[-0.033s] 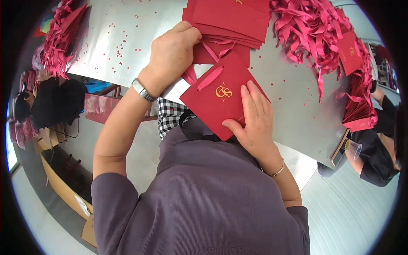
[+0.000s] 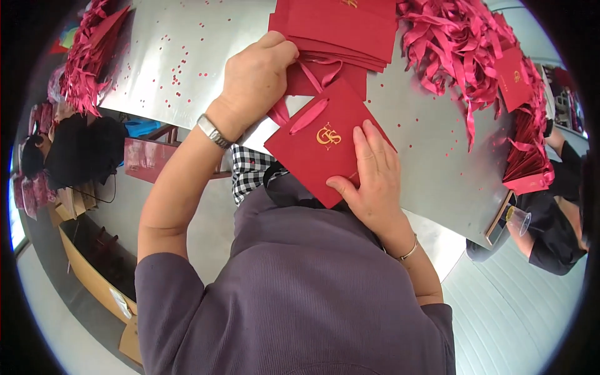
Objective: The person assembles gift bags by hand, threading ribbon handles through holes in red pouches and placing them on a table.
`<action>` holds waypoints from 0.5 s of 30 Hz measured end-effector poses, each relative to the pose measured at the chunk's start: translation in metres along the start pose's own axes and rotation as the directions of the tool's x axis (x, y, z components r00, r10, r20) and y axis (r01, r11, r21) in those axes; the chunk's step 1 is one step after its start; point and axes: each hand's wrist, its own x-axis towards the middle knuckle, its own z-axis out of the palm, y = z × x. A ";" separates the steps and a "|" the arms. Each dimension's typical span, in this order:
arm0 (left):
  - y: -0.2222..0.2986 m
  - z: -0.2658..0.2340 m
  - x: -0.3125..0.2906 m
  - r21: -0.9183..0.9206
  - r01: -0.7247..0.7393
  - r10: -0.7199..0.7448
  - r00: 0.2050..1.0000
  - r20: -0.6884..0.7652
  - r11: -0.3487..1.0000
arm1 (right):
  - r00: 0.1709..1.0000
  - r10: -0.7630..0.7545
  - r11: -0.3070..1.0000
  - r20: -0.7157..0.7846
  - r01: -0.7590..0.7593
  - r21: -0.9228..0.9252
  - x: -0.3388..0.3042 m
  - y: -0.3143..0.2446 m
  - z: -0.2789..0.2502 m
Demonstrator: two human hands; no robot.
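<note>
A red paper gift bag (image 2: 300,140) with a gold emblem lies at a slant in front of me, one corner pointing toward my body. My right hand (image 2: 375,169) rests flat on its front near the right side, fingers stretched and thumb apart. Pink ribbon (image 2: 311,117) is threaded through the bag near its upper left edge. Beyond it, my left hand (image 2: 259,72) is closed, with a length of pink ribbon running out by its fingertips. Its fingertips are partly hidden. Just past both hands lies a stack of red bags (image 2: 334,31).
Piles of red bags with tangled pink ribbons lie at the right (image 2: 447,47) and far left (image 2: 87,62) of the metal table (image 2: 431,175). Small red paper dots are scattered over it. Another person's arm (image 2: 524,234) and a clear plastic cup (image 2: 519,220) are at the right edge.
</note>
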 end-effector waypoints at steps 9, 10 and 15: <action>0.018 -0.030 -0.024 -0.117 0.164 -0.183 0.967 -0.175 0.979 | 0.999 0.011 1.000 0.036 -0.011 -0.007 0.001 -0.002 -0.008; 0.028 -0.036 -0.040 -0.158 0.233 -0.250 0.963 -0.100 0.960 | 1.000 0.001 1.000 0.028 -0.001 -0.002 -0.009 0.000 -0.008; 0.073 -0.040 -0.088 -0.156 0.175 -0.178 0.984 -0.007 0.972 | 0.995 -0.067 0.998 -0.071 0.067 -0.012 -0.024 -0.005 -0.009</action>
